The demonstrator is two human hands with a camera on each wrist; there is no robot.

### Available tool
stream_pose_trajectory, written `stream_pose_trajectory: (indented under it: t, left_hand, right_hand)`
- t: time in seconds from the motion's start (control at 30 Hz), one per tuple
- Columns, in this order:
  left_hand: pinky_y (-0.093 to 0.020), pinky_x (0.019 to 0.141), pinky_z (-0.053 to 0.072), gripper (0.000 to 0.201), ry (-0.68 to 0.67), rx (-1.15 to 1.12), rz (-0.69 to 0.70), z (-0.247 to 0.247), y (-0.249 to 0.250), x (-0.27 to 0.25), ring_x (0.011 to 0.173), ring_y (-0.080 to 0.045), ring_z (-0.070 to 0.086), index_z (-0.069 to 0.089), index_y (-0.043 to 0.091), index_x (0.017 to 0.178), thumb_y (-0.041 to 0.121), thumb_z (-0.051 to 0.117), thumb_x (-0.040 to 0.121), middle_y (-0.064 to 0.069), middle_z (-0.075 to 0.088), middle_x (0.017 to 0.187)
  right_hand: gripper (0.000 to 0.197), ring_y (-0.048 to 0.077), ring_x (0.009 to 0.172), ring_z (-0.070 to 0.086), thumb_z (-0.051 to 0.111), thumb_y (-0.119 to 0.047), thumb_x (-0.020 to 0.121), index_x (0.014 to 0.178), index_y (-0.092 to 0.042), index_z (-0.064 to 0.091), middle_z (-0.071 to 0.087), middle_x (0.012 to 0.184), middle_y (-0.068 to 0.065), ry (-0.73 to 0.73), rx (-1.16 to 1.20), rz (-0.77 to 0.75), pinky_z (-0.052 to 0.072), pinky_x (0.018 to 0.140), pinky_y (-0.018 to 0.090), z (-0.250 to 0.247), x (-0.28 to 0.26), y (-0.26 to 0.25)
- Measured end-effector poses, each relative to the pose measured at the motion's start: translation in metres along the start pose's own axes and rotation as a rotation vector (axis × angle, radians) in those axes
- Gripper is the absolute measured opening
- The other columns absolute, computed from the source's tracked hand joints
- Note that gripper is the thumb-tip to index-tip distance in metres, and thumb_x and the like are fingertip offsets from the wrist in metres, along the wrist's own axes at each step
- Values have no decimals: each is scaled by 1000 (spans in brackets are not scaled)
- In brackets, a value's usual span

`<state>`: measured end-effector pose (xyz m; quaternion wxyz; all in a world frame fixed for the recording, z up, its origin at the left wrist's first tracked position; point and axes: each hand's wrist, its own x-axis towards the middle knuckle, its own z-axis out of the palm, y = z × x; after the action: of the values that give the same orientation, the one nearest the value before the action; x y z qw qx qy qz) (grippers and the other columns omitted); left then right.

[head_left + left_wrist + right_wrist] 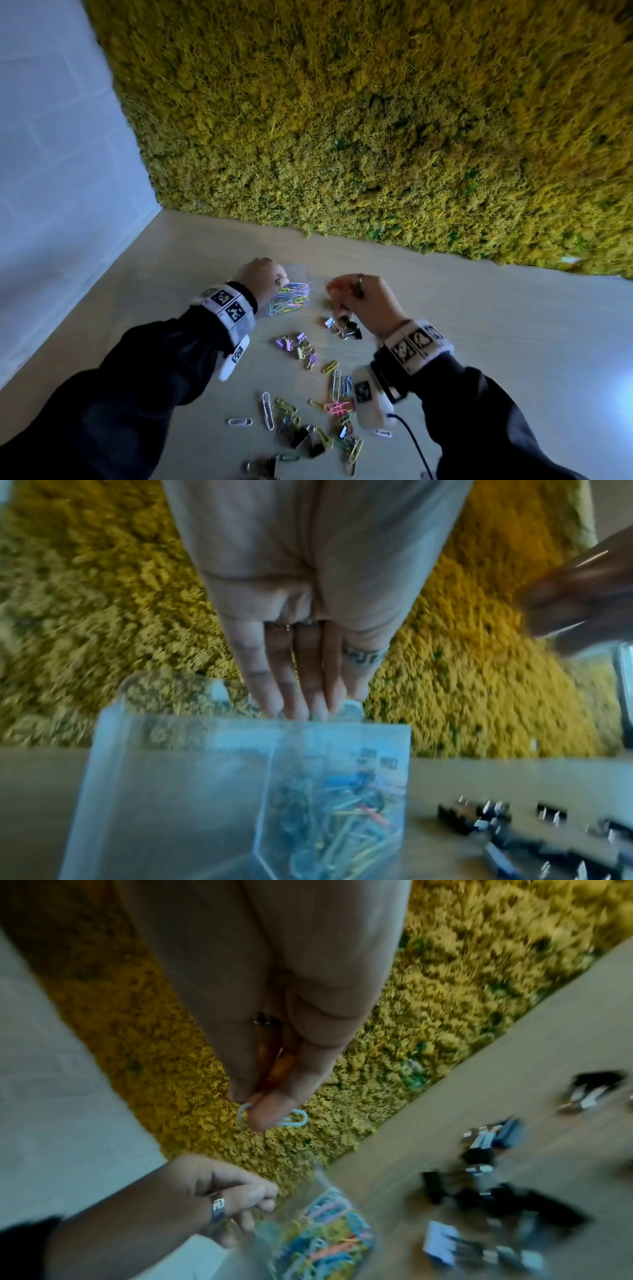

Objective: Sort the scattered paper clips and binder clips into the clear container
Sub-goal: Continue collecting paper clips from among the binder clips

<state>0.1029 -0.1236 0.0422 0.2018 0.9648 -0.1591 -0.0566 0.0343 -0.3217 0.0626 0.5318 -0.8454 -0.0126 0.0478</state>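
The clear container (306,278) (171,791) (316,1179) stands on the table and holds several coloured paper clips (291,298). My left hand (274,279) (304,710) (253,1204) holds its rim from the left. Just right of the container and above the table, my right hand (337,287) (263,1107) pinches a pale blue paper clip (299,1119) between thumb and finger. Black binder clips (346,329) (489,1145) lie below that hand. Pastel binder clips (301,346) and loose paper clips (335,404) are scattered nearer to me.
A yellow-green moss wall (376,120) rises along the table's far edge, and a white wall (51,171) borders the left side. Bare wooden tabletop (513,325) stretches to the right. A black cable (414,442) runs from my right wrist camera.
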Motion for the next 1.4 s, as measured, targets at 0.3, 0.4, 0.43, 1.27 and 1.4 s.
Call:
stream_pose_trajectory:
  t: [0.3,0.4,0.43,1.27,1.4]
  left_hand:
    - [-34,100,37,73,39,-197,-126,9,-43,-17,116,-28,50,47,14,130,24,79,65,-10,55,128]
    - [-29,94,40,69,36,-277,-102,8,-42,-19,110,-26,56,50,11,128,8,78,65,-12,61,121]
    - [-27,94,40,68,45,-296,-95,9,-43,-20,110,-24,57,52,11,126,7,78,64,-11,61,122]
    - [-35,107,34,70,123,-195,10,11,-50,-34,127,-28,43,43,10,134,22,74,73,-12,50,136]
    - [-18,86,37,46,317,-222,272,10,-45,-80,93,-11,52,62,8,109,36,56,74,-12,64,106]
  right_hand:
    - [15,7,47,60,60,2,83,96,8,62,61,60,5,17,180,73,59,67,29,41,84,-5]
    - [15,6,51,62,62,4,80,94,7,65,63,65,7,-11,150,72,58,65,24,52,88,4]
    - [14,9,56,63,64,3,79,93,3,67,66,70,8,-35,99,59,58,71,25,54,88,6]
    - [27,23,113,49,56,-31,87,111,-21,62,60,117,0,-114,-731,-393,38,95,41,51,25,0]
    - [21,27,87,61,56,-23,87,104,-11,63,64,102,13,-312,-568,-284,51,80,38,53,-25,11]
